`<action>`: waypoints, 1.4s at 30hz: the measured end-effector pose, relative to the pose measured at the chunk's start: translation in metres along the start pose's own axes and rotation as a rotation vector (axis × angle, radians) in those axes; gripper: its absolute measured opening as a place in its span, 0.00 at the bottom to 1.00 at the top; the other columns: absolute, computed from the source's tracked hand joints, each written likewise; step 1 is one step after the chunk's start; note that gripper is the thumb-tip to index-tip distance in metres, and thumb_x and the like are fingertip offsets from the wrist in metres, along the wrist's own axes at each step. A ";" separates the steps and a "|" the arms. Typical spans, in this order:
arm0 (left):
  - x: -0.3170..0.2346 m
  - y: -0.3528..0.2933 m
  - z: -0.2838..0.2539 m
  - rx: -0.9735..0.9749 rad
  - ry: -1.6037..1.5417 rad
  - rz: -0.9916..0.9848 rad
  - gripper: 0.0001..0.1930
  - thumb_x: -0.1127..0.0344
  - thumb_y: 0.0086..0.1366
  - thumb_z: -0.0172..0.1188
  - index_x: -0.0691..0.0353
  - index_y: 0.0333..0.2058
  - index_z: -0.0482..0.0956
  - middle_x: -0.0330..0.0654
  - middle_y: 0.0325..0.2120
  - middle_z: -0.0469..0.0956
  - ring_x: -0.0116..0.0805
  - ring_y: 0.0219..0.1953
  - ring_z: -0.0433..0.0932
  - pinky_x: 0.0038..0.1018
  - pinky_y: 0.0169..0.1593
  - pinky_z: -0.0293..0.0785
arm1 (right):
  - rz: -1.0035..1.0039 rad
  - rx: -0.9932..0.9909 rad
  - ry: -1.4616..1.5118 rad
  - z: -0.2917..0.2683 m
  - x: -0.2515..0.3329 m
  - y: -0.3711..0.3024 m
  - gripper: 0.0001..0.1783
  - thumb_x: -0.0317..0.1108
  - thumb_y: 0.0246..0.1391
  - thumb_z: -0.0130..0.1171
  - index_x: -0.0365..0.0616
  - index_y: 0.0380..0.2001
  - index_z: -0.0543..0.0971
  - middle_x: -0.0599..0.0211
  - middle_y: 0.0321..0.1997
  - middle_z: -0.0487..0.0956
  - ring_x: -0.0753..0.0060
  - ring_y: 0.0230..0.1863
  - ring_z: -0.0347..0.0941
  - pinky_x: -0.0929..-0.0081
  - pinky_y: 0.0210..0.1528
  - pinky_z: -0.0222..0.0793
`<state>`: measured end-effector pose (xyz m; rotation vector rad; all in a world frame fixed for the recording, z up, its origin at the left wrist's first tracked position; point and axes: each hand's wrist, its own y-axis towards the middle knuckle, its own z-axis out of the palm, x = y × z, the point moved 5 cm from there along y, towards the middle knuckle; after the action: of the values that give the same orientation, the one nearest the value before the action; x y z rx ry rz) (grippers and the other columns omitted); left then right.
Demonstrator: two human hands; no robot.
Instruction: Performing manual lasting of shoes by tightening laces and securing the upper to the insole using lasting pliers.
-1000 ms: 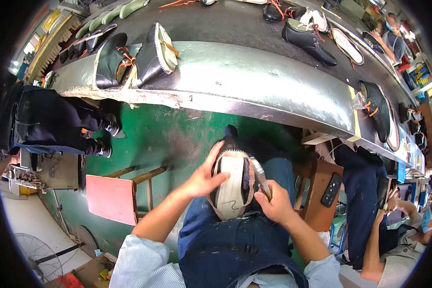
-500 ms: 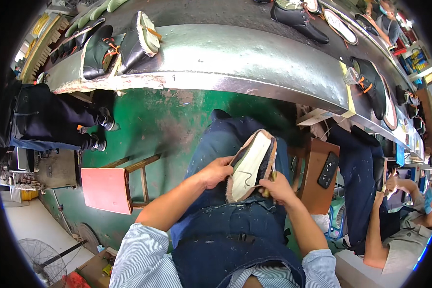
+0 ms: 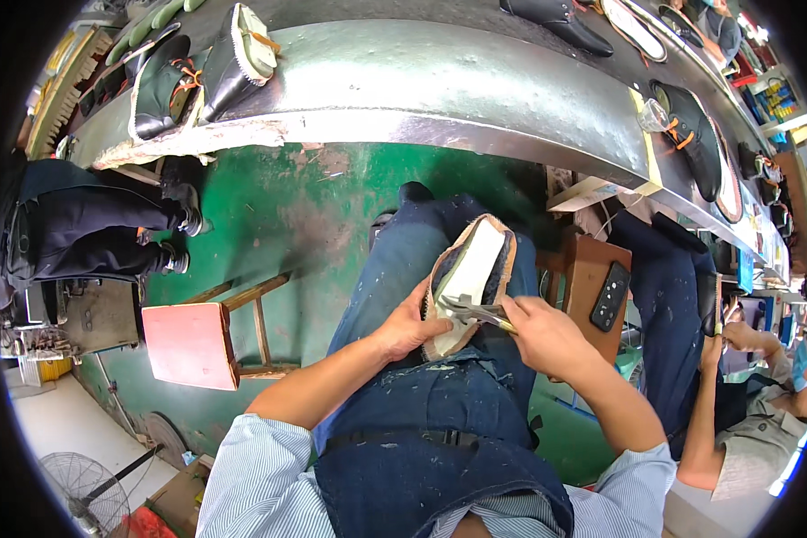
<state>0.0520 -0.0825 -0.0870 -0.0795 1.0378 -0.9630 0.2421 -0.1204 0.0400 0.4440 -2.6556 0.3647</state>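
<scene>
A shoe (image 3: 477, 264) is held over the lap (image 3: 377, 296), with its pale, sole-shaped face turned up and a tan edge running around it. Its long axis is slanted: the near end is set toward the waist and slightly to the left, while the far end is pointed away from the body and a little to the right, toward the surface (image 3: 421, 76). Which end is the toe cannot be told. Dark lining is exposed between the pale face and the tan edge, mostly along the right side.

The near left side of the shoe is gripped by the left hand (image 3: 408, 332), whose thumb is laid over the pale face. A pair of metal pincers (image 3: 486, 314) is clasped in the right hand (image 3: 547, 332); the head is held over the near part of the pale face, and the tool lies across the shoe's long axis. Whether anything is pinched by it cannot be told. The hands are set apart, on opposite sides of the shoe.

A pink-topped stool (image 3: 188, 341) is seen to the left, and a black shoe (image 3: 160, 103) with orange laces is placed on the surface.
</scene>
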 end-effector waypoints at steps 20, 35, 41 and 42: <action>-0.004 -0.005 -0.002 0.017 0.673 0.140 0.58 0.65 0.54 0.68 0.74 0.69 0.29 0.61 0.69 0.49 0.47 0.71 0.50 0.30 0.71 0.46 | 0.273 0.720 0.155 -0.010 0.020 0.035 0.12 0.33 0.55 0.56 0.33 0.38 0.74 0.46 0.33 0.79 0.41 0.40 0.77 0.54 0.44 0.72; 0.016 0.020 -0.001 -0.160 -0.462 -0.125 0.42 0.33 0.72 0.29 0.61 0.71 0.47 0.43 0.73 0.45 0.34 0.74 0.43 0.31 0.73 0.41 | 0.187 0.507 0.103 0.024 0.006 0.030 0.16 0.42 0.60 0.55 0.39 0.40 0.77 0.44 0.33 0.80 0.39 0.38 0.78 0.49 0.42 0.74; 0.028 0.054 -0.021 -0.504 0.252 0.167 0.31 0.46 0.77 0.34 0.68 0.60 0.70 0.54 0.58 0.73 0.39 0.61 0.71 0.29 0.63 0.63 | 0.421 -0.123 0.534 0.106 0.008 -0.012 0.19 0.41 0.56 0.61 0.40 0.46 0.75 0.46 0.36 0.79 0.42 0.39 0.77 0.56 0.42 0.73; 0.022 0.055 -0.015 -0.549 0.283 0.235 0.29 0.52 0.77 0.35 0.71 0.55 0.75 0.58 0.52 0.77 0.46 0.56 0.76 0.31 0.61 0.66 | 0.414 -0.100 0.507 0.102 0.006 -0.013 0.21 0.42 0.56 0.62 0.37 0.46 0.74 0.49 0.38 0.80 0.45 0.40 0.77 0.59 0.44 0.72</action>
<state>0.0790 -0.0591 -0.1365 -0.2740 1.5178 -0.4630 0.2053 -0.1660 -0.0443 -0.2161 -2.2325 0.4010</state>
